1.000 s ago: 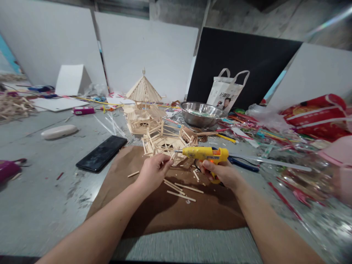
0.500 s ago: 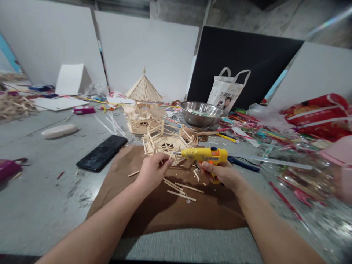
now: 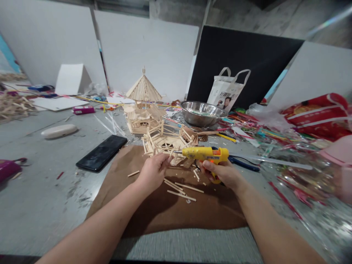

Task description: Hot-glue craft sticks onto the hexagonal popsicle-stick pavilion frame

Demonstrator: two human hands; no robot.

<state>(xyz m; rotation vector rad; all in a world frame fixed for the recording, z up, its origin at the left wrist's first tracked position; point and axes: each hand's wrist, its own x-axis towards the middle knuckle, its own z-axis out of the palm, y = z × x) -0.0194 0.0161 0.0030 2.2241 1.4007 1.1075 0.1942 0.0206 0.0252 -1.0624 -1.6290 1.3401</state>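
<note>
My right hand [image 3: 220, 172] is wrapped round the handle of a yellow hot glue gun [image 3: 205, 152], its metal nozzle pointing left. A long clear glue stick [image 3: 269, 160] sticks out of its back. My left hand [image 3: 155, 169] is closed in a pinch close to the nozzle; what sits between its fingertips is too small to make out. Just behind both hands stands a low wooden-stick frame [image 3: 165, 141] with railings. Several loose wooden sticks [image 3: 181, 195] lie on brown paper [image 3: 154, 220] below the hands.
A stick pagoda model [image 3: 144, 99] stands behind the frame. Left lie a black phone [image 3: 101, 153] and a white case [image 3: 59, 131]. At the back are a steel bowl [image 3: 203, 113] and a tote bag [image 3: 228, 90]. Blue-handled pliers [image 3: 244, 164] and plastic scraps [image 3: 275, 141] lie right.
The glue gun has shifted very slightly right. My left fingers have turned a little and sit closer together by the frame. The rest is as before.
</note>
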